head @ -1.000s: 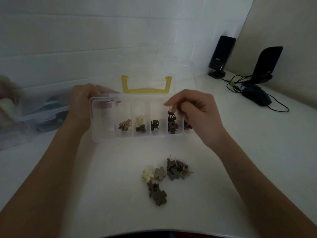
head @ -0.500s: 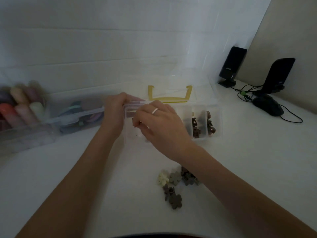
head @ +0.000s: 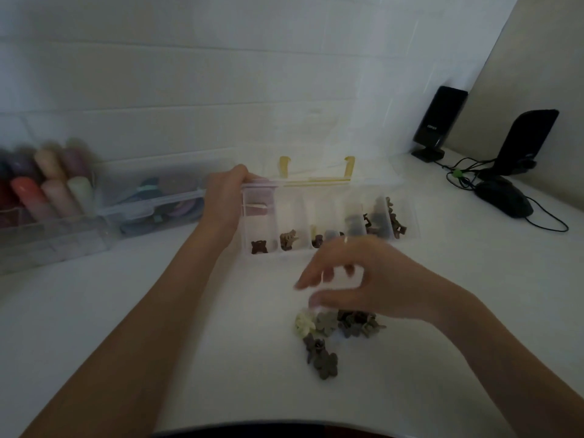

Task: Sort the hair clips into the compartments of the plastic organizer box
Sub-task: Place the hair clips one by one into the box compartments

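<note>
The left hand point(head: 230, 197) grips the far left corner of the organizer box point(head: 328, 216) and tilts it. The right hand point(head: 363, 279), released and holding nothing, hovers in front of the box, just above the loose hair clips point(head: 328, 333). I think it is best to pinch one clip only, perhaps the cream clip point(head: 304, 324) at the pile's left edge, and to hold the box steady.
</note>
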